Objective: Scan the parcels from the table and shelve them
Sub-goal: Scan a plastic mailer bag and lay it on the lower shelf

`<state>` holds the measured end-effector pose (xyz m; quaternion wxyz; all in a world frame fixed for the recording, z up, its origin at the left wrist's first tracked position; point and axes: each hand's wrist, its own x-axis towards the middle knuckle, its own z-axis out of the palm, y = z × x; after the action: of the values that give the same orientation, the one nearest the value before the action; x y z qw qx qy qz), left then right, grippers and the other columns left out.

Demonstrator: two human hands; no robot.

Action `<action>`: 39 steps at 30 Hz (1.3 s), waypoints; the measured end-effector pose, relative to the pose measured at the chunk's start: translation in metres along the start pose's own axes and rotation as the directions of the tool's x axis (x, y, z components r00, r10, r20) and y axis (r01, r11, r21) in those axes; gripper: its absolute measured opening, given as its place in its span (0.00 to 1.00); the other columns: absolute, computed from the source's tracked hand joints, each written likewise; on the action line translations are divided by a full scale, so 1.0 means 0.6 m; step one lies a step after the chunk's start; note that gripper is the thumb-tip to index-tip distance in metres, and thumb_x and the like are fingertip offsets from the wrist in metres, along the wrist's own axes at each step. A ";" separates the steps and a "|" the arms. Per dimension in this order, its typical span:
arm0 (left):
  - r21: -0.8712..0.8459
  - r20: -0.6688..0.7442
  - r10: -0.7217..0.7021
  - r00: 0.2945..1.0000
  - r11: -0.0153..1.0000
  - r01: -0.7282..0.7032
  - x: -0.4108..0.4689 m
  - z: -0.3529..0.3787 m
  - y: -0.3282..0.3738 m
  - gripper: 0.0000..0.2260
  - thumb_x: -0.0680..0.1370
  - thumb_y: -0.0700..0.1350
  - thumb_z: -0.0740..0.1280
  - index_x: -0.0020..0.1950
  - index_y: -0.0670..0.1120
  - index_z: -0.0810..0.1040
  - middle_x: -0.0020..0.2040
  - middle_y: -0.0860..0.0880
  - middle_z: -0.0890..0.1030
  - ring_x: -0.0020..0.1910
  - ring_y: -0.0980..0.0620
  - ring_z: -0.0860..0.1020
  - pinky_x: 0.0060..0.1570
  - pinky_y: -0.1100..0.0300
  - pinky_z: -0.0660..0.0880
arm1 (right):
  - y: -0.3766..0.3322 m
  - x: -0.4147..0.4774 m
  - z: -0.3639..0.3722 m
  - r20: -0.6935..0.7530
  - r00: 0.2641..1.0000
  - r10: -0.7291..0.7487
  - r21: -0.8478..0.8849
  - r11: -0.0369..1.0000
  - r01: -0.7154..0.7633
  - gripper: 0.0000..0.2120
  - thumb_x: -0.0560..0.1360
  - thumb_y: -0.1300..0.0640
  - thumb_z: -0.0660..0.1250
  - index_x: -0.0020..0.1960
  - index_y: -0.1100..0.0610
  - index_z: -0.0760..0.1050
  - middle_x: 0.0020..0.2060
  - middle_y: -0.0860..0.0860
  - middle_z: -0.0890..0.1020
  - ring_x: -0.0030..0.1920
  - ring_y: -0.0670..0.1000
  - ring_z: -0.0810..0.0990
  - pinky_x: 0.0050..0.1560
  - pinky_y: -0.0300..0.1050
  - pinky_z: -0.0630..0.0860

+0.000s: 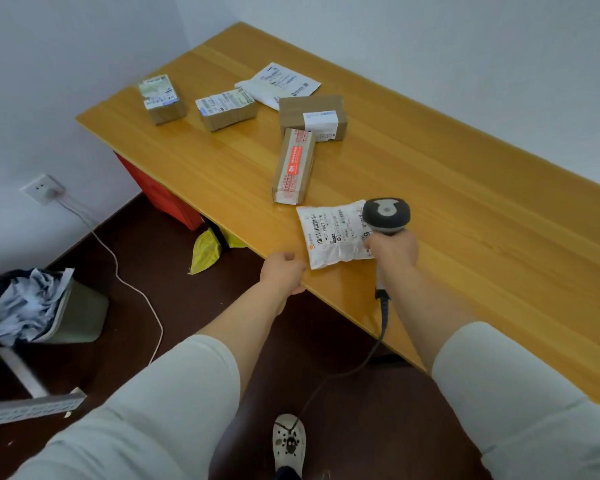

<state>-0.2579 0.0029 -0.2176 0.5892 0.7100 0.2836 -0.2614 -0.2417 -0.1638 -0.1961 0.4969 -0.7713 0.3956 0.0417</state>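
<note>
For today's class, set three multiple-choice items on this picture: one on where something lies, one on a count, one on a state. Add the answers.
1. Where does the white bag parcel lie?
A on the floor; B at the near edge of the table; C in the bin.
2. How many parcels are on the table?
A three; B six; C nine.
3. What is the right hand doing?
A gripping the scanner; B lying flat; C lifting a box.
Answers: 1 B, it lies by the near edge. 2 B, four boxes and two bags show. 3 A, it curls round the handle.
</note>
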 end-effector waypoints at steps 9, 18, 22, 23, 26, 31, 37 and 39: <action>0.053 0.024 0.092 0.995 0.994 -0.093 0.021 0.021 0.021 0.18 0.78 0.38 0.67 0.67 0.41 0.72 0.63 0.45 0.76 0.57 0.45 0.77 0.53 0.51 0.79 | -0.025 0.046 0.031 0.319 0.938 0.136 0.083 0.982 -0.170 0.19 0.65 0.66 0.75 0.55 0.57 0.79 0.51 0.53 0.82 0.52 0.56 0.80 0.56 0.57 0.78; -0.448 -0.103 -0.012 0.995 0.893 -0.036 -0.021 -0.092 0.029 0.06 0.74 0.36 0.72 0.48 0.43 0.79 0.47 0.47 0.82 0.37 0.55 0.79 0.31 0.65 0.75 | -0.031 -0.061 0.063 0.426 0.904 0.046 0.311 0.930 -0.194 0.11 0.68 0.74 0.71 0.43 0.60 0.76 0.42 0.55 0.83 0.44 0.56 0.82 0.44 0.54 0.81; -0.547 -0.049 0.037 0.998 0.835 -0.058 -0.077 -0.162 0.043 0.06 0.75 0.37 0.71 0.46 0.47 0.78 0.46 0.48 0.82 0.44 0.52 0.79 0.43 0.57 0.77 | -0.066 -0.142 0.097 0.451 0.890 -0.063 0.398 0.907 -0.137 0.12 0.69 0.74 0.71 0.44 0.60 0.76 0.43 0.55 0.83 0.42 0.54 0.82 0.44 0.52 0.81; -0.548 -0.053 0.060 0.997 0.833 -0.079 -0.092 -0.180 0.044 0.06 0.75 0.37 0.71 0.47 0.47 0.78 0.48 0.48 0.82 0.46 0.51 0.79 0.45 0.56 0.77 | -0.077 -0.163 0.106 0.462 0.882 -0.098 0.424 0.897 -0.123 0.12 0.69 0.75 0.70 0.43 0.59 0.76 0.41 0.55 0.82 0.40 0.53 0.82 0.43 0.51 0.81; -0.525 -0.192 0.111 0.975 0.828 -0.198 -0.134 -0.246 0.047 0.09 0.74 0.33 0.71 0.52 0.43 0.78 0.50 0.45 0.82 0.40 0.53 0.80 0.33 0.65 0.78 | -0.111 -0.226 0.123 0.528 0.828 -0.190 0.429 0.901 -0.067 0.11 0.69 0.73 0.71 0.43 0.59 0.76 0.40 0.54 0.82 0.40 0.52 0.82 0.44 0.50 0.81; -0.554 -0.281 0.172 0.944 0.774 -0.306 -0.196 -0.381 0.042 0.14 0.74 0.29 0.67 0.58 0.40 0.77 0.55 0.42 0.81 0.42 0.51 0.80 0.28 0.68 0.77 | -0.158 -0.313 0.148 0.586 0.754 -0.297 0.412 0.910 0.039 0.08 0.69 0.67 0.74 0.45 0.58 0.79 0.40 0.53 0.81 0.40 0.50 0.79 0.39 0.45 0.78; -0.677 -0.280 0.230 0.932 0.641 -0.362 -0.286 -0.516 0.019 0.18 0.77 0.26 0.60 0.65 0.37 0.72 0.59 0.40 0.77 0.54 0.43 0.78 0.31 0.62 0.81 | -0.218 -0.449 0.217 0.642 0.662 -0.387 0.435 0.895 0.102 0.09 0.71 0.69 0.71 0.45 0.57 0.78 0.40 0.52 0.82 0.38 0.50 0.80 0.34 0.41 0.74; -0.698 -0.310 0.227 0.923 0.605 -0.383 -0.311 -0.555 0.008 0.16 0.77 0.28 0.62 0.65 0.36 0.73 0.61 0.39 0.78 0.56 0.42 0.79 0.35 0.62 0.81 | -0.231 -0.492 0.242 0.645 0.650 -0.402 0.407 0.901 0.153 0.09 0.70 0.70 0.72 0.44 0.58 0.77 0.38 0.51 0.81 0.37 0.49 0.78 0.33 0.42 0.73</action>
<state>-0.3731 0.3127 -0.0262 0.8337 0.4644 0.2943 0.0519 -0.3053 0.1470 -0.0326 0.7278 -0.6554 0.0478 0.1963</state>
